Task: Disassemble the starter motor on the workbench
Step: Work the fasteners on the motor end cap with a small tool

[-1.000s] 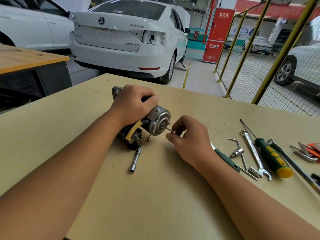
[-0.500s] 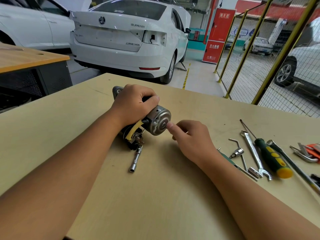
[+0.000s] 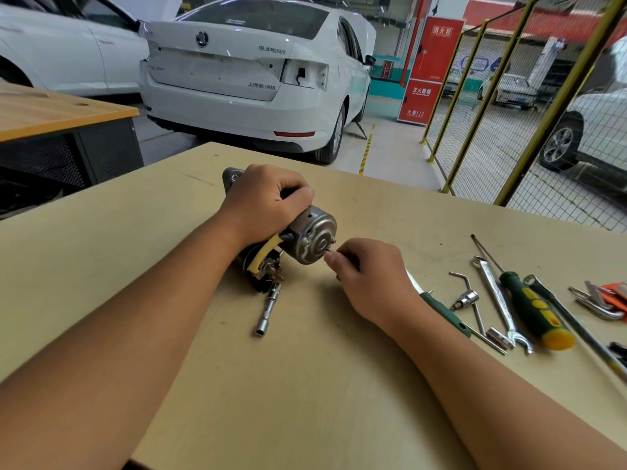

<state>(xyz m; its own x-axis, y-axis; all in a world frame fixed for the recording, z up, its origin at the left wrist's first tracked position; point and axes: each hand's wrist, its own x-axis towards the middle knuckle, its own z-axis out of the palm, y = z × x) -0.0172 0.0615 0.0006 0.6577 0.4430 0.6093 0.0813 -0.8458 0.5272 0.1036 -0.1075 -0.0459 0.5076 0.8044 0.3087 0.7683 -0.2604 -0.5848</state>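
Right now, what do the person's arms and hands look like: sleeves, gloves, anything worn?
Both forearms are bare as far as the picture shows, with no sleeves in view. The left hand and right hand have no gloves. No watch, ring or wristband shows on either.

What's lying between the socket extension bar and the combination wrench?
In the head view: the right hand and a green-handled screwdriver.

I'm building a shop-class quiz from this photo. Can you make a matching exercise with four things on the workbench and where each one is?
1 starter motor
2 socket extension
3 yellow-tipped screwdriver
4 right hand

A lying in front of the motor
B gripped by the left hand
C fingertips at the motor's end cap
D among the tools at right

Pairs: 1-B, 2-A, 3-D, 4-C
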